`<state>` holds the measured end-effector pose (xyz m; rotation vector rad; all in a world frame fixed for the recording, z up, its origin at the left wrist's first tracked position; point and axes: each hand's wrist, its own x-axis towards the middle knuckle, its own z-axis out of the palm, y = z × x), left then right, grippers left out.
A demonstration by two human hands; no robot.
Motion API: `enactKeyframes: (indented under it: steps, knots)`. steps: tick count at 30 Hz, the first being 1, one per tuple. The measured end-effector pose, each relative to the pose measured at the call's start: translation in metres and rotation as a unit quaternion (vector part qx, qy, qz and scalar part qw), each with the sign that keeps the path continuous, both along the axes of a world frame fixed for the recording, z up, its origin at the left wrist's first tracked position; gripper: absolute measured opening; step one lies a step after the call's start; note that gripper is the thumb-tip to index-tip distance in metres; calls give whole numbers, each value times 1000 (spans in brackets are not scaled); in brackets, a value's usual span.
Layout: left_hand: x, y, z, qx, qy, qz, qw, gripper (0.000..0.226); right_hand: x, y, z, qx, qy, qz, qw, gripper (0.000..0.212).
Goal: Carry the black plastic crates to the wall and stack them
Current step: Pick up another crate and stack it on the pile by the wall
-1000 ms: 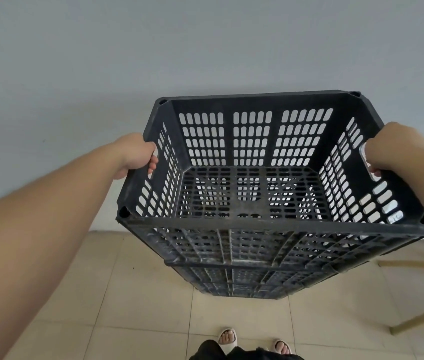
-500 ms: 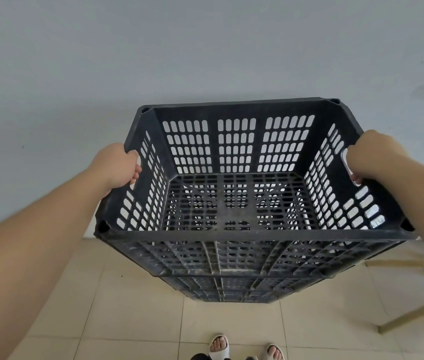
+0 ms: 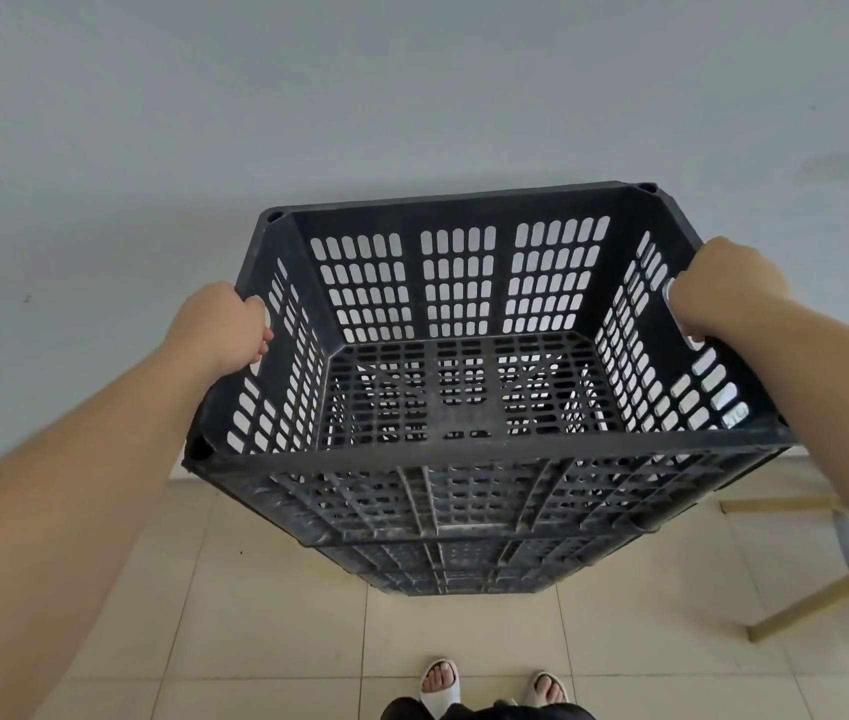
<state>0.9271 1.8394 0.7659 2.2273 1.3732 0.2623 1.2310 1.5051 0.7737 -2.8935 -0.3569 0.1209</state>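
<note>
Tightly curled, the left hand's (image 3: 220, 324) fingers (image 3: 260, 350) hook through the handle slot in one side wall of the black plastic crate (image 3: 459, 454). The right hand (image 3: 718, 288) grips the opposite handle slot the same way. The crate hangs level between them, close to the grey wall (image 3: 412, 96), directly over more black crates (image 3: 464, 569) stacked on the tiled floor (image 3: 266, 615). Whether it touches them cannot be told. A pale embossed mark (image 3: 736, 414) inside its right wall is unreadable.

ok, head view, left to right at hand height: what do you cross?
left hand, gripping the crate's left wall → black crate → right hand, gripping its right wall
</note>
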Motion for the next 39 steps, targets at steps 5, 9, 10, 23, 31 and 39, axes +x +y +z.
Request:
enactKeyframes:
  steps: [5, 9, 10, 23, 31, 39]
  knots:
    - [-3, -2, -4, 4, 7, 3, 1000, 37, -2, -1, 0, 0, 0, -4, 1000, 26]
    - [1, 0, 1, -9, 3, -1, 1000, 40, 0, -8, -2, -30, 27, 2, 999, 43]
    - [1, 0, 2, -5, 7, -1, 1000, 40, 1, -9, -2, -35, 36, 5, 999, 49]
    - [-3, -9, 2, 2, 0, 16, 1000, 35, 5, -7, -9, -20, -20, 11, 1000, 36]
    - [1, -33, 13, 210, 95, -43, 972, 57, -3, -10, -2, -52, 48, 46, 996, 77]
    - [68, -106, 35, 104, 122, -191, 968, 58, -25, -29, 14, -27, 53, 84, 995, 74]
